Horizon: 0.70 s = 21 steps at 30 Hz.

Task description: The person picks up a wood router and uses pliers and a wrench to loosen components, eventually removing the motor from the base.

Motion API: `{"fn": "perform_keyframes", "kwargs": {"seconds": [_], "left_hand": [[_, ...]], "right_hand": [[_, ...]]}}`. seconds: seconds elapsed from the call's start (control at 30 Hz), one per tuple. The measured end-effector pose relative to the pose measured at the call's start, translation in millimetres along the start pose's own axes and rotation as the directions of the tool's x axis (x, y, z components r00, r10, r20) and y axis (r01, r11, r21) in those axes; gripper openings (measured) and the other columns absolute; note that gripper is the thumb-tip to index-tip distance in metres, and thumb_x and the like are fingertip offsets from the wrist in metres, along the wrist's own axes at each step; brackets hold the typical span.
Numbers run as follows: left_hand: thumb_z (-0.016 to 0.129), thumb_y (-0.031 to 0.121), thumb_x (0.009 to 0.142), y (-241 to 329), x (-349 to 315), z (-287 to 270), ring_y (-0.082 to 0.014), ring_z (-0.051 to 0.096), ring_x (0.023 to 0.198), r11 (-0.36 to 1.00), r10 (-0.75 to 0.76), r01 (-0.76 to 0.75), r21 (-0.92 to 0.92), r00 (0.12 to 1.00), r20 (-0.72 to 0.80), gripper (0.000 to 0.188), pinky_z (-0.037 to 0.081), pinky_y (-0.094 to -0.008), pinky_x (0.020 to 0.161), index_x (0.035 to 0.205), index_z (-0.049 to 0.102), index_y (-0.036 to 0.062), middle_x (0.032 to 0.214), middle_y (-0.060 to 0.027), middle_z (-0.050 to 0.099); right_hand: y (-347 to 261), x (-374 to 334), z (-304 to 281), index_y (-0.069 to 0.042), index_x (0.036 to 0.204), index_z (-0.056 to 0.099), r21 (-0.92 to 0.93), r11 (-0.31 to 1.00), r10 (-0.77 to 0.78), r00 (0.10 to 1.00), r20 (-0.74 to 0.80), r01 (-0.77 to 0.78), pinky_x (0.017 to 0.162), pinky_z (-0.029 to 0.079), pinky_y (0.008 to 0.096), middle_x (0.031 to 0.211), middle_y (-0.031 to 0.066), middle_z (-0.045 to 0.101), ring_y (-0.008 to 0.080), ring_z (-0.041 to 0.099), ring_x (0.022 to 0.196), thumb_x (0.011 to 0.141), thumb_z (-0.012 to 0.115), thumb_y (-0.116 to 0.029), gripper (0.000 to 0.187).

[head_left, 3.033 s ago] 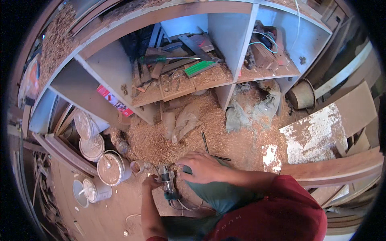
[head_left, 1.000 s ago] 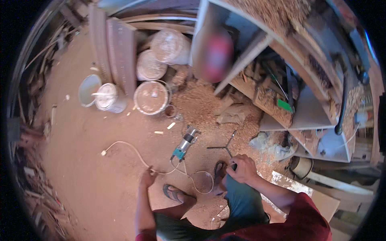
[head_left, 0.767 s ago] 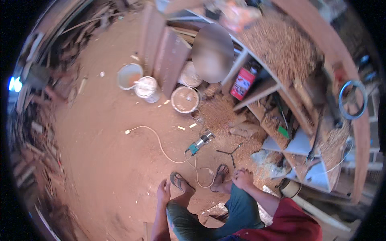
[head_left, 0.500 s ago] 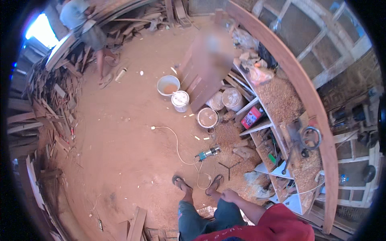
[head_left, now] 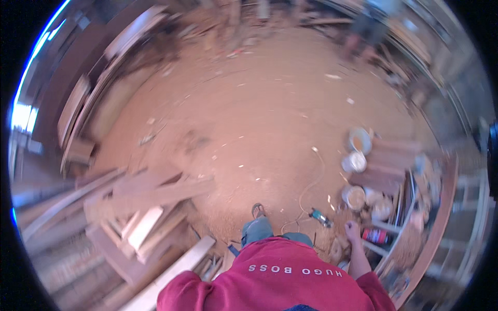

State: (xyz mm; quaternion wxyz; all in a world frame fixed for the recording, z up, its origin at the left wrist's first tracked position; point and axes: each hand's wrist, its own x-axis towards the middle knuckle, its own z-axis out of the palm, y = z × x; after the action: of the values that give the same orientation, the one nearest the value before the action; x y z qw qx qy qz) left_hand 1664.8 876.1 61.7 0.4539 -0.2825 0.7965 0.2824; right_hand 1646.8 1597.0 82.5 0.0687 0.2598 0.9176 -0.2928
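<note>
My right hand (head_left: 353, 228) is held out to the right in the air, fingers curled into a loose fist. Nothing shows in it. Just left of it, on the dirt floor, lies a teal and silver corded power tool (head_left: 320, 217) with its pale cable (head_left: 306, 193) curling away. A red container (head_left: 375, 236) stands on the shelf unit to the right of the hand. Of my left arm only the red sleeve (head_left: 179, 288) shows; my left hand is out of sight. The whole picture is smeared by motion.
Several buckets, one a white bucket (head_left: 359, 141), stand right of the cable near brown boards (head_left: 391, 155). Loose planks (head_left: 150, 199) pile up at my left. Shavings cover the long bench (head_left: 407, 248) at right. Another person (head_left: 371, 28) stands at the far right.
My view has swung left, so the buckets, power tool and bench now sit farther right. My right hand has left my thigh and reaches out. The left-hand plank pile has come into view.
</note>
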Motion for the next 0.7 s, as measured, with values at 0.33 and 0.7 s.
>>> {"fn": "perform_keyframes", "kwargs": {"seconds": [0.33,0.7], "left_hand": [[0.056,0.034,0.095,-6,-34,30,-0.0357,0.067,0.103,0.751,-0.347,0.167,-0.638,0.923,-0.166,0.043,0.053,-0.044,0.087,0.119,0.061,-0.0021,0.107,-0.0226,0.07],[0.058,0.037,0.094,163,-46,104,-0.0367,0.068,0.103,0.409,-0.537,0.302,-0.861,0.843,0.04,0.048,0.055,-0.0456,0.085,0.123,0.06,-0.0011,0.108,-0.0219,0.07]], "right_hand": [[-145,181,50,0.003,0.102,0.066,-0.016,0.991,-0.11,0.873,0.475,0.133,0.056,0.053,0.0323,0.08,0.0125,0.066,0.0193,0.064,0.062,0.088,0.062,-0.011,0.02],[-348,424,125,0.001,0.104,0.067,-0.146,0.867,-0.232,0.648,0.726,0.476,0.058,0.054,0.035,0.078,0.0125,0.069,0.0202,0.068,0.063,0.089,0.062,-0.019,0.025]]}}
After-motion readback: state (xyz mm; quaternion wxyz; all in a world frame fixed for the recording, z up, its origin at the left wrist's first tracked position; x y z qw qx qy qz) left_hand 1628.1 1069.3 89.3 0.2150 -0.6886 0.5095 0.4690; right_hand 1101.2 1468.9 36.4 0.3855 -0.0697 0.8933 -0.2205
